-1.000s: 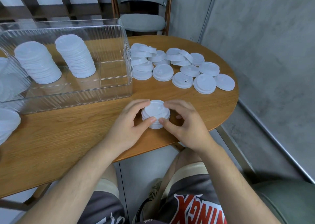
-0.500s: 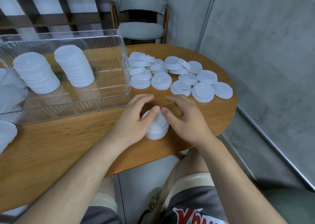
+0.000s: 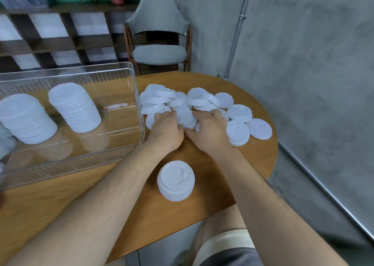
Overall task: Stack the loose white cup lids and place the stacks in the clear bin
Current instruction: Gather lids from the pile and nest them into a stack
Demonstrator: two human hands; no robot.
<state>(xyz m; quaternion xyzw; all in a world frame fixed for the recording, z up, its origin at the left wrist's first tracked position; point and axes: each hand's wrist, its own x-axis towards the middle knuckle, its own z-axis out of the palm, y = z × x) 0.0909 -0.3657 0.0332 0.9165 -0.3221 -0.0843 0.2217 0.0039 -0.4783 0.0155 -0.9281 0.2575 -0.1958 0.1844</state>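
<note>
Both hands met over a small pile of lids (image 3: 186, 118) at the near edge of the loose lids (image 3: 199, 100). The left hand (image 3: 166, 128) curled its fingers round the pile's left side, and the right hand (image 3: 211, 131) curved round its right side. The two thumbs almost touched on the side nearest the person. Whether the pile was lifted or resting on the table (image 3: 257, 156) could not be told.

Beyond the grip and on both sides of it, loose lids lay crowded and overlapping, some tilted on their neighbours. They pressed right up against the fingers, and the right hand's fingers lay across several of them. Further right of the grip sat a low double pile (image 3: 237, 131) and a single flat lid (image 3: 260, 128) just beside it.

Just left of the grip stood the end wall of the clear bin (image 3: 139, 103), close to the left hand's knuckles. Inside the bin, well to the left, stood two tall stacks (image 3: 74, 108) (image 3: 27, 119), both leaning.

Nearer the person than the grip, between the two forearms, a short stack (image 3: 176, 179) stood alone on bare wood, apart from both arms.

Far beyond the grip stood a grey-cushioned chair (image 3: 159, 54), and a metal pipe (image 3: 235, 37) ran up the concrete wall.
</note>
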